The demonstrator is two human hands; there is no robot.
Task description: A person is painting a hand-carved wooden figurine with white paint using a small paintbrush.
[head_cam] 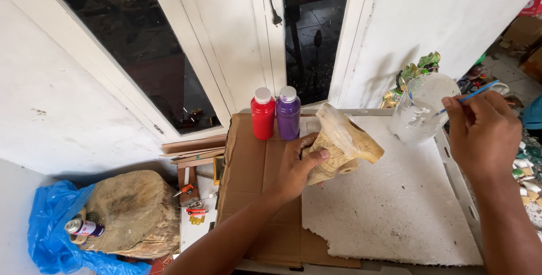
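My left hand (294, 169) grips a pale carved wooden piece (340, 141), holding it tilted above a white foam sheet (395, 207). My right hand (483, 134) holds a thin blue-handled brush (473, 94), its tip reaching into a clear plastic cup (420, 108) smeared with white paint at the sheet's far right corner. A red paint bottle (262, 113) and a purple paint bottle (288, 112), both with white caps, stand side by side on brown cardboard (248, 168) just behind my left hand.
A rough wood stump (132, 213) rests on a blue plastic bag (48, 235) at lower left, a spray can (83, 228) beside it. Small tools and wood strips (192, 156) lie near the door frame. Painted figurines and clutter (415, 72) crowd the right edge.
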